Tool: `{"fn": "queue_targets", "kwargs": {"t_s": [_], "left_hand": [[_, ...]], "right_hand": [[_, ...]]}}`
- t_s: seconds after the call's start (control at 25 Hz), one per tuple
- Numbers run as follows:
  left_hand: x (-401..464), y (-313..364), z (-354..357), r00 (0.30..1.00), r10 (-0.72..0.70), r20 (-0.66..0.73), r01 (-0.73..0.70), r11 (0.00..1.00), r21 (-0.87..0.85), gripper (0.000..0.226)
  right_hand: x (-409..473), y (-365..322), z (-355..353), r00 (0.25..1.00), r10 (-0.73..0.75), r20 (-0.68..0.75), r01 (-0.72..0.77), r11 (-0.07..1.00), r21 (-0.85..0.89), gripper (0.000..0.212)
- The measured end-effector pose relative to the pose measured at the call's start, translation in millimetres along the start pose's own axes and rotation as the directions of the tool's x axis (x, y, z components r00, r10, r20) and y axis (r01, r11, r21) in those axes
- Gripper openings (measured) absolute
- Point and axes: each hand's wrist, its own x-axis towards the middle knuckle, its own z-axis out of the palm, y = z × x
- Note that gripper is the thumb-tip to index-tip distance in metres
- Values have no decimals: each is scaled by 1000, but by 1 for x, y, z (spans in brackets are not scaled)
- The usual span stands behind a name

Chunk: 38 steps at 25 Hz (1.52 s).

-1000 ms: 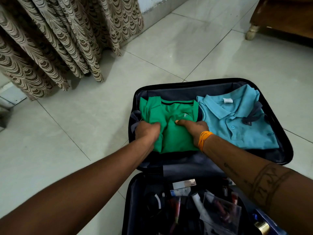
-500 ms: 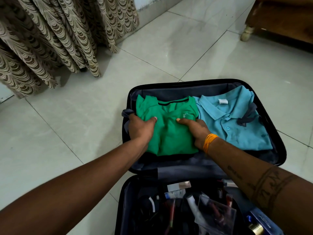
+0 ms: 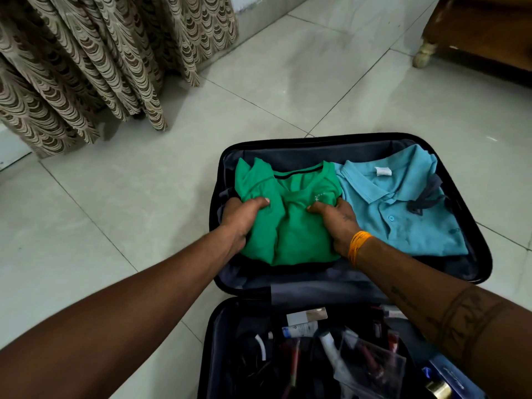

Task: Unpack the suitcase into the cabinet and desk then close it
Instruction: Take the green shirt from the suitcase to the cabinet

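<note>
Suitcase point(image 3: 486, 254) is lying open on the tiled floor point(image 3: 115, 226), both halves flat, hinge side running between them.

Far half: two folded shirts are sitting side by side on the grey lining. Green shirt point(image 3: 290, 226) is occupying the left part, light blue polo shirt point(image 3: 403, 208) the right part; their inner edges are touching. The polo is lying collar up with a white neck label showing, and a dark grey strap is crossing its right shoulder.

Left hand point(image 3: 241, 217) is gripping the left side of the green shirt, thumb lying over the top of the fabric, the other fingers tucked under and out of sight. Right hand point(image 3: 336, 223) is gripping the right side of the same shirt, fingers curling into the cloth and bunching it toward the middle. An orange band point(image 3: 358, 247) is circling the right wrist. Whether the shirt is lifting off the lining: cannot tell.

Near half: small toiletries are lying loose, among them a white tube point(image 3: 299, 331), a flat white box point(image 3: 306, 316) and a clear plastic pouch point(image 3: 371, 367); the rest is too dark to identify.

Surroundings: a patterned beige curtain point(image 3: 86, 67) is hanging at upper left, reaching the floor. A wooden furniture leg point(image 3: 423, 54) is standing at upper right, well apart from the suitcase.
</note>
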Motion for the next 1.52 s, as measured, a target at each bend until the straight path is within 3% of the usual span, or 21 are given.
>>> {"fn": "queue_targets", "kwargs": {"t_s": [0.24, 0.36, 0.52, 0.76, 0.96, 1.24, 1.52], "left_hand": [[-11, 22, 0, 1000, 27, 15, -26, 998, -53, 59], [-29, 46, -11, 996, 59, 63, -53, 995, -86, 42], [-82, 98, -45, 989, 48, 142, -25, 988, -155, 45], [-211, 238, -101, 980, -16, 197, 55, 980, -193, 26], [-338, 360, -127, 981, 46, 188, -23, 992, -122, 24], [-556, 533, -125, 962, 195, 189, -161, 970, -180, 23], [-696, 632, -94, 907, 319, 274, -285, 946, -157, 24]], "right_hand": [[-14, -22, -12, 999, -50, -20, 51, 998, 40, 33], [-39, -56, -22, 1000, -24, -19, 26, 995, 93, 36], [-98, -117, -20, 998, 35, 50, -41, 990, 138, 38], [-220, -250, -19, 990, 55, 132, -77, 982, 170, 33], [-338, -383, -33, 991, -5, 130, -14, 989, 145, 36], [-529, -584, -93, 990, -115, 77, 100, 979, 176, 37], [-669, -693, -170, 971, -239, -30, 239, 940, 243, 40]]}}
